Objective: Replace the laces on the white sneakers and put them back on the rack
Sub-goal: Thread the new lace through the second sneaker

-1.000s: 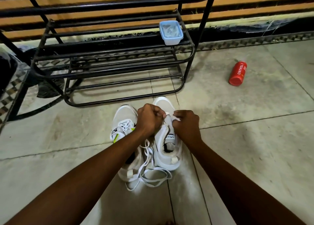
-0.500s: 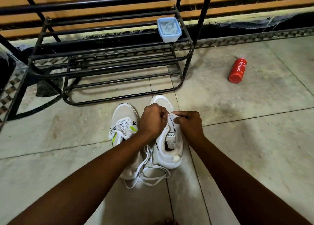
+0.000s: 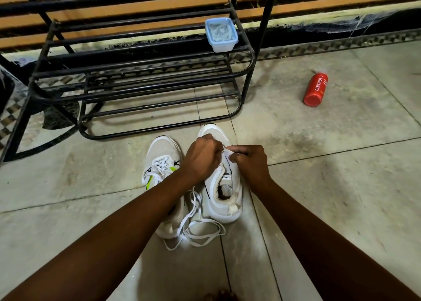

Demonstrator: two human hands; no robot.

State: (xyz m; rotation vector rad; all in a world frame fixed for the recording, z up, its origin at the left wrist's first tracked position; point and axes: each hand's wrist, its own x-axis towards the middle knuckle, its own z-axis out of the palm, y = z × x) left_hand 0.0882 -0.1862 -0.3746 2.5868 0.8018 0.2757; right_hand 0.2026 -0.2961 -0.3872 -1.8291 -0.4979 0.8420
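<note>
Two white sneakers stand side by side on the tiled floor in front of the black metal rack (image 3: 247, 57). The left sneaker (image 3: 163, 157) has its laces threaded. Both hands work over the right sneaker (image 3: 224, 200) at its lacing area. My left hand (image 3: 202, 157) is curled and pinches the white lace at the shoe's left side. My right hand (image 3: 249, 162) is curled and pinches the lace end by the tongue. Loose loops of white lace (image 3: 202, 230) trail on the floor between the two heels.
A blue-rimmed plastic tub (image 3: 221, 35) sits on the rack's top shelf at its right end. A red Cinthol bottle (image 3: 315, 90) lies on the floor to the right. Black railings run behind the rack, and a dark frame stands at far left.
Both hands have shifted slightly toward the toe of the right sneaker while keeping hold of the lace. The sneakers and loose lace stay where they were.
</note>
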